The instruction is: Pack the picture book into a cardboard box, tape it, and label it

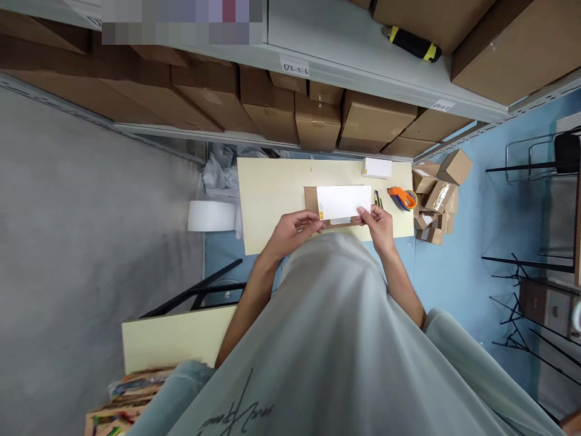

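A flat white box (344, 201) with a small yellow mark at its lower left corner lies over a brown cardboard box (311, 198), whose left end shows beside it. My right hand (376, 225) grips the white box at its lower right corner, thumb on top. At the brown box's lower left edge, my left hand (297, 230) has its fingers curled and pinched around the cardboard. A pale strip shows below the white box, too small to make out.
On the pale yellow table (272, 181) are another white box (376, 168), an orange tape dispenser (402, 198) and a small cutter (377, 198). Cardboard boxes (438, 197) are piled at right. A shelf (336, 54) with boxes and a black-yellow utility knife (414, 43) runs beyond the table.
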`<state>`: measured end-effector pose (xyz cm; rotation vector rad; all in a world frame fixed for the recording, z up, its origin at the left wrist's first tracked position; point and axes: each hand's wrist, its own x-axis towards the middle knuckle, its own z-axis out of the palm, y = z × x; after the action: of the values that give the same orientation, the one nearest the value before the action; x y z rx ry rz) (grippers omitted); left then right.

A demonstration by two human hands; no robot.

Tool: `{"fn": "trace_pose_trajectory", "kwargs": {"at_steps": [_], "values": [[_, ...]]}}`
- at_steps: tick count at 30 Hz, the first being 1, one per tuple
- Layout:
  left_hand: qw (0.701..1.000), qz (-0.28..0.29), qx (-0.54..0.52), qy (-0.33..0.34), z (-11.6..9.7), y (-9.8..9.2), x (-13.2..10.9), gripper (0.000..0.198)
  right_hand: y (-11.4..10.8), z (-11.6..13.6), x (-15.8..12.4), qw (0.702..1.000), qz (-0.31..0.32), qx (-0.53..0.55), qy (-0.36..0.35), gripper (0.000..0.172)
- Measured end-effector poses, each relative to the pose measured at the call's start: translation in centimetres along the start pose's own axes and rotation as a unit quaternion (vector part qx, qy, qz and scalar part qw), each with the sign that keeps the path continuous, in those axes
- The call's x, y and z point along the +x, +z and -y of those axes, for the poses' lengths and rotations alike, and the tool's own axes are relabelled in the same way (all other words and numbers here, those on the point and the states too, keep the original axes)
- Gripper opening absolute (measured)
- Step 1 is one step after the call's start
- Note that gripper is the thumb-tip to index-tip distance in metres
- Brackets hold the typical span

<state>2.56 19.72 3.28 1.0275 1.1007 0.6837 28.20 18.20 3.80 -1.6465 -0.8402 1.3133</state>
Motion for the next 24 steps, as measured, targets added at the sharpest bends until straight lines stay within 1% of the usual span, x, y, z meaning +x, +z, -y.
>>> {"fn": "trace_pose_trajectory", "kwargs": {"at_steps": [8,12,14,16,17,18,19,20,21,23,24], "values": [[1.0,-0.014,-0.005,0.008,-0.1,-0.2,0.0,0.039,0.0,0.0,-0.1,1.0,0.005,-0.003,-0.004,0.061],[1.0,-0.011,-0.011,0.018,0.1,0.0,0.1,0.038,-0.1,-0.8,0.3,1.0,0.02,-0.015,0.007,0.06],[0.999,-0.01,-0.015,0.027,0.0,0.3,0.0,0.036,-0.1,-1.3,0.6,0.999,0.022,-0.038,0.01,0.061],[0.999,-0.012,-0.011,0.038,-0.1,0.8,0.0,0.034,0.1,-1.3,0.5,0.996,-0.007,-0.088,-0.026,0.062],[0.999,-0.014,-0.004,0.044,-0.2,1.0,0.0,0.033,0.3,-1.1,0.3,0.991,-0.025,-0.116,-0.059,0.059],[0.999,-0.017,0.007,0.049,-0.3,1.3,0.0,0.031,0.4,-0.7,0.0,0.985,-0.034,-0.14,-0.095,0.053],[0.998,-0.018,0.018,0.055,-0.4,1.6,0.0,0.031,0.5,-0.1,-0.4,0.98,-0.026,-0.154,-0.124,0.045],[0.998,-0.018,0.029,0.061,-0.4,1.8,0.1,0.03,0.6,0.6,-0.9,0.977,-0.001,-0.156,-0.143,0.037],[0.997,-0.017,0.038,0.067,-0.5,2.1,0.1,0.03,0.7,1.3,-1.4,0.977,0.035,-0.15,-0.149,0.034],[0.996,-0.011,0.049,0.078,-0.7,2.7,0.2,0.03,0.8,2.5,-2.3,0.976,0.102,-0.132,-0.143,0.034],[0.995,-0.009,0.053,0.084,-0.8,3.0,0.2,0.03,0.8,3.0,-2.6,0.974,0.122,-0.128,-0.14,0.034]]}}
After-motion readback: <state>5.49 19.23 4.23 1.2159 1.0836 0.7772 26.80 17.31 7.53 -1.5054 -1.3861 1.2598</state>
